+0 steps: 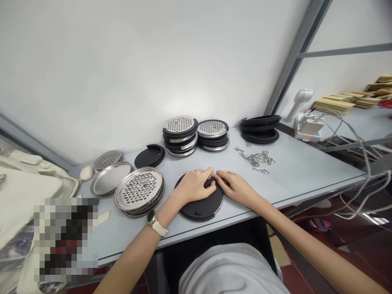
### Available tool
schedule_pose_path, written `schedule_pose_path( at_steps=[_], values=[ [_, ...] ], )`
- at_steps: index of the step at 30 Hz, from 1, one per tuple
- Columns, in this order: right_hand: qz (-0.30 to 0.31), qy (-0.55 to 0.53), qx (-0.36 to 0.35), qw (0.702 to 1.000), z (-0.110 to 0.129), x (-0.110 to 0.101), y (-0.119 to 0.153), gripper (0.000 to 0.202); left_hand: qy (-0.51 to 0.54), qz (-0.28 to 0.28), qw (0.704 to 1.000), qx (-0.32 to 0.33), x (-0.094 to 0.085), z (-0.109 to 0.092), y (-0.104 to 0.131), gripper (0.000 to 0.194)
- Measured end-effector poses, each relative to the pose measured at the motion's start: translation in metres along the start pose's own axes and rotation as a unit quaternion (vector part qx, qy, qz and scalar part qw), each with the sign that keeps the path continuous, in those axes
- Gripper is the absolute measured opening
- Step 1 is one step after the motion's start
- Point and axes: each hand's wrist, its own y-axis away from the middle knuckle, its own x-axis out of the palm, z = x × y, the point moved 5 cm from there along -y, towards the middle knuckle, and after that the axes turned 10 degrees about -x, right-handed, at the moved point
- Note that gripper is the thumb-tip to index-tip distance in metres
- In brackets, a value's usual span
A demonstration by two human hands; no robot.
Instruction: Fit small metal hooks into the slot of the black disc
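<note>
A round black disc (202, 206) with a thin metal rim showing at its right lies near the table's front edge. My left hand (197, 184) rests on its upper part, fingers bent, thumb and forefinger near the disc's upper right edge. My right hand (234, 185) is at that same edge, its fingertips pressed together close to the left fingertips. Whatever lies between the fingertips is too small to make out. Beyond my right hand is a loose pile of metal hooks (260, 158). Left of my left hand sits a stack of perforated metal plates (141, 188).
Two stacks of black and metal discs (180, 134) (213, 134) stand by the wall. Black rings (260, 130) are stacked at the back right. A black disc (149, 157), metal trays (112, 179) and a cream bag (27, 179) are on the left. White cables (364, 151) hang at right.
</note>
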Motion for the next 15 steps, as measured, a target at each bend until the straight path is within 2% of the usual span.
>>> schedule_pose_path(
  at_steps=[8,15],
  values=[
    [0.015,0.003,0.006,1.0,-0.0018,0.0007,0.0005,0.026,0.009,0.015,1.0,-0.02,-0.0017,0.0001,-0.0007,0.026],
    [0.013,0.002,0.012,1.0,-0.0006,-0.0011,0.0011,0.023,0.021,0.025,0.999,0.002,-0.0005,-0.0001,-0.0007,0.015]
  ],
)
